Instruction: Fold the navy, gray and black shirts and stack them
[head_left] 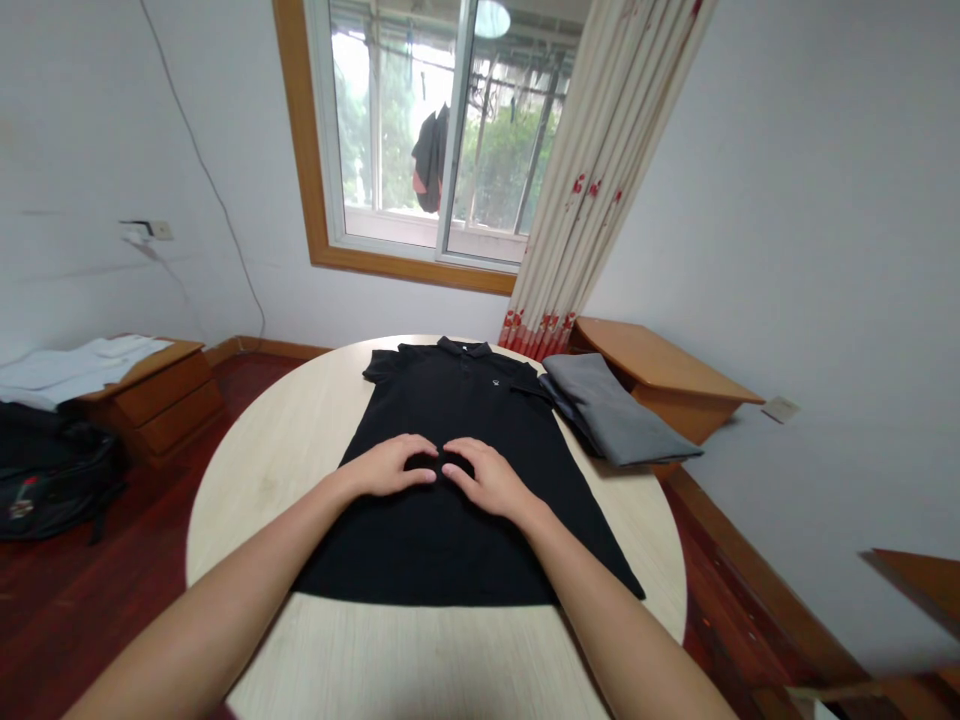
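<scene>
Round, pale wood-topped counter [255, 490], and laid flat down its middle, collar at the far edge, hem towards the near one: a black short-sleeved polo shirt [457, 560]! Left hand [394, 466] and right hand [487, 478] face off mid-shirt, each grip curved, fairly wide, nothing held; whether they're touching, can't tell. Uneven drag could wrinkle it! Folded grey cloth [619, 405] overhangs the right edge; one bump might tip it off.

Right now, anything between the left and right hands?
Just a narrow gap: in the head view, only black polo shirt fabric shows between the left hand and right hand.
</scene>
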